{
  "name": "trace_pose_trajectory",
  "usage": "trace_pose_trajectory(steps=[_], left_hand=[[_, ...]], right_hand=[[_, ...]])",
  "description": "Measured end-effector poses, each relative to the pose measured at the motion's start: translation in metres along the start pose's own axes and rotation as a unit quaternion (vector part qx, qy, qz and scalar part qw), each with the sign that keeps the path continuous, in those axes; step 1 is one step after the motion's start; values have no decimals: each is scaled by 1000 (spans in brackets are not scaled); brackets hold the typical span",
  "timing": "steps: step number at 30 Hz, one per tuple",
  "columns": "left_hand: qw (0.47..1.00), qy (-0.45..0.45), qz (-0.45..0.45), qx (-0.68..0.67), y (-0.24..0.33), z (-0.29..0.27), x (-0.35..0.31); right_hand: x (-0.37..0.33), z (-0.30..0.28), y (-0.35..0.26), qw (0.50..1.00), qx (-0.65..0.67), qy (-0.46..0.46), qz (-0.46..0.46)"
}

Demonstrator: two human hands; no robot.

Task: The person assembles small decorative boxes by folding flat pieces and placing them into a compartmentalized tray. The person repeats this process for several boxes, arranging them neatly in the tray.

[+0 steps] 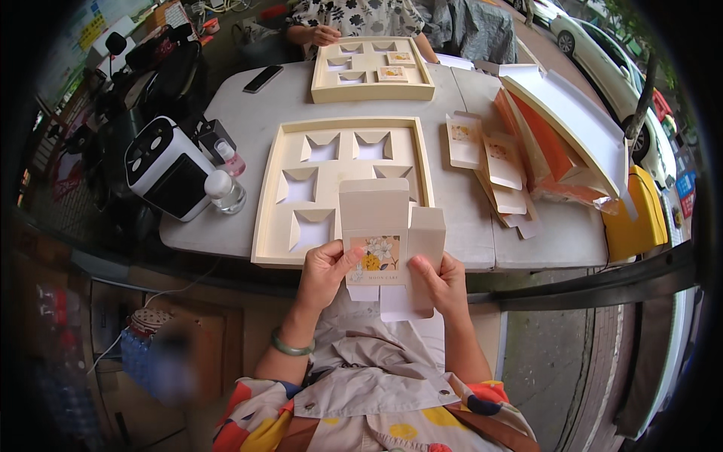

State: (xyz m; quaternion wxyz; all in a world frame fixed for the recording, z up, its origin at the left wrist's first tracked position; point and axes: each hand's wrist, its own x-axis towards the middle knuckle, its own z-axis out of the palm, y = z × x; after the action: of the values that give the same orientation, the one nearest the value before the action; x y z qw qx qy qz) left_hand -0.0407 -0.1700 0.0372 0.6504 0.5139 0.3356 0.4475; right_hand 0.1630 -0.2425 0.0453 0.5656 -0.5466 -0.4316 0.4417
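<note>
Between my two hands I hold a small cream carton (374, 203), partly folded, its end flaps standing out and a flower picture on its front panel. My left hand (329, 273) grips the left edge, thumb on the picture. At the right side panel my right hand (440, 280) pinches the card, thumb in front. Just beyond them a large cream tray (265, 192) lies on the table, with several square openings showing white inside; the carton hides part of it. To the right, several flat unfolded cartons (503, 162) with flower pictures lie in a loose pile.
Across the table (467, 98), a person in a patterned top sits behind a second tray (373, 93) holding two small boxes. On the left stand a white appliance (169, 167), a clear bottle (225, 192) and a phone (263, 79). Large card sheets (576, 113) lean at the right beside a yellow container (636, 215).
</note>
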Motion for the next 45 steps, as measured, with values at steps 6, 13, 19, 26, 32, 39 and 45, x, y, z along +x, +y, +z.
trace_pose_trajectory(steps=[6,13,19,26,32,39,45], left_hand=[[999,38,-1,-16,9,18,1],[969,113,124,179,8,9,-4],[940,119,175,269,9,17,-5],[956,-35,133,259,8,23,-7],[994,-101,18,39,22,19,-16],[994,-81,-45,-49,12,4,-15],[997,-47,-7,53,11,7,-15]], right_hand=[[2,-4,7,999,3,24,-34],[-11,9,-1,998,14,-50,-30],[-12,11,-5,987,-119,-60,-85],[-10,19,-4,972,-95,-152,-155],[-7,17,4,987,8,-114,-114],[-3,9,5,993,108,-42,-17],[-6,6,10,995,71,-60,-34]])
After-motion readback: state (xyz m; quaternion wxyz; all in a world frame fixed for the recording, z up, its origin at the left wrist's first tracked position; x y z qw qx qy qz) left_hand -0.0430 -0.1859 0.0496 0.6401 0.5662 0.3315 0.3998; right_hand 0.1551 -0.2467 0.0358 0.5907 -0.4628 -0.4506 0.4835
